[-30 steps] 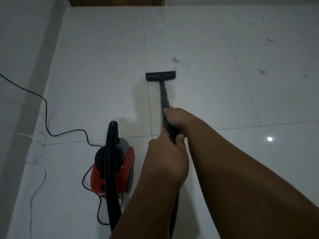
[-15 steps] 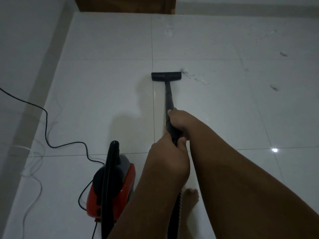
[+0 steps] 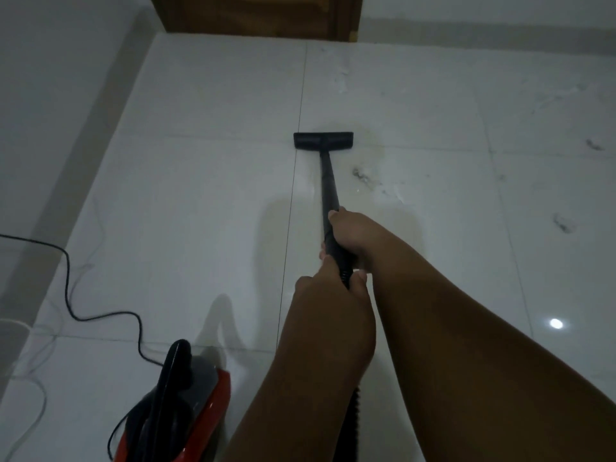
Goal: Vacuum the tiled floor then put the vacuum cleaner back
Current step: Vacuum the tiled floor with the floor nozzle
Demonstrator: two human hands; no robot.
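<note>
I grasp the wand (image 3: 328, 181) with right hand (image 3: 351, 236) ahead of left hand (image 3: 333, 301), floor nozzle (image 3: 322, 140) straight ahead, debris (image 3: 361, 175) just right of the wand.

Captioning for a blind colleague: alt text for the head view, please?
The right hand and, behind it, the left hand grip a black vacuum wand whose flat black nozzle rests on the white tiled floor. A red and black canister vacuum sits lower left, its black cord trailing left.
</note>
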